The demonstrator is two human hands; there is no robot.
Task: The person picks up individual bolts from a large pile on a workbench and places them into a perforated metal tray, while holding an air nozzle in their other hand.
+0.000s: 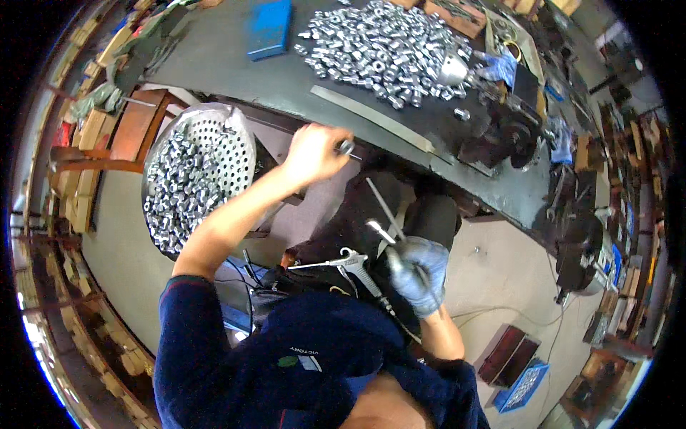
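Bare and closed, my left hand (314, 151) is held in front of the bench edge. Its fingertips grip a small shiny metal fitting (346, 146). My right hand (420, 275) wears a blue-grey glove and is wrapped around a thin metal rod (384, 206) that points up and to the left. A second short, bright metal piece (380, 230) sticks out by the same hand; its kind is unclear. An air blow gun (357, 270) lies across my lap, left of the gloved hand. Left of my bare forearm stands a round perforated metal basket (241, 146) with many similar fittings (179, 189) inside.
A large heap of metal fittings (386, 50) covers part of the dark workbench (214, 64). A flat steel bar (371, 116) lies along its front edge, a blue box (269, 28) behind. A vise-like tool (500, 136) stands right. On the floor sits a blue crate (522, 386).
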